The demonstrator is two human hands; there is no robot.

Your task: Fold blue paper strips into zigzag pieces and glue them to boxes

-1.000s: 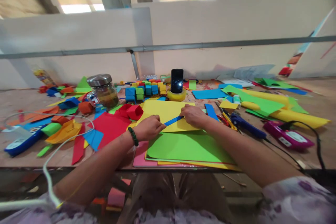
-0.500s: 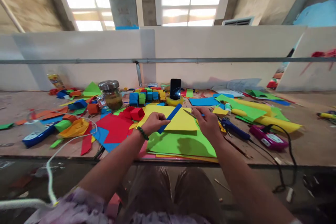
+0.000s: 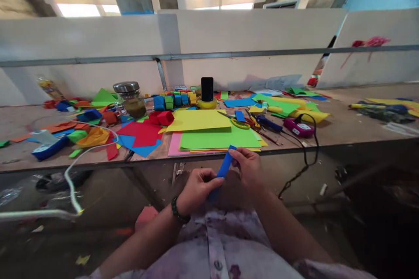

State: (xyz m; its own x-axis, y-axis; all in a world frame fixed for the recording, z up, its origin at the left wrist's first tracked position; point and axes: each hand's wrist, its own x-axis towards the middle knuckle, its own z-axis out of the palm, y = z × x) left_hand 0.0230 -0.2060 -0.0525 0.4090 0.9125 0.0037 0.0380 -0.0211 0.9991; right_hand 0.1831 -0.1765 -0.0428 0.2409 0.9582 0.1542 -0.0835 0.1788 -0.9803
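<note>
A narrow blue paper strip (image 3: 224, 165) is held slantwise in front of my body, just off the table's front edge. My left hand (image 3: 200, 187), with a dark beaded bracelet at the wrist, pinches its lower part between thumb and fingers. At the strip's upper end, the fingertips of my right hand (image 3: 246, 169) are closed on it. Beyond the hands, yellow-handled scissors (image 3: 240, 123) lie on the paper stack, blades pointing left. A small blue piece (image 3: 240, 116) rests by their handles. Green paper (image 3: 219, 139) and yellow paper (image 3: 198, 120) top the stack.
A phone (image 3: 207, 89) stands upright on a yellow base behind the stack. To the left are a lidded glass jar (image 3: 130, 99), red sheets (image 3: 140, 133) and several folded paper pieces. A purple device (image 3: 298, 127) with a black cord sits at right, beside a blue glue gun (image 3: 269, 123).
My right hand has let go of the scissors, which now lie on the paper, and has taken the strip's upper end. Both hands have come back toward my body, and the view has tilted down.
</note>
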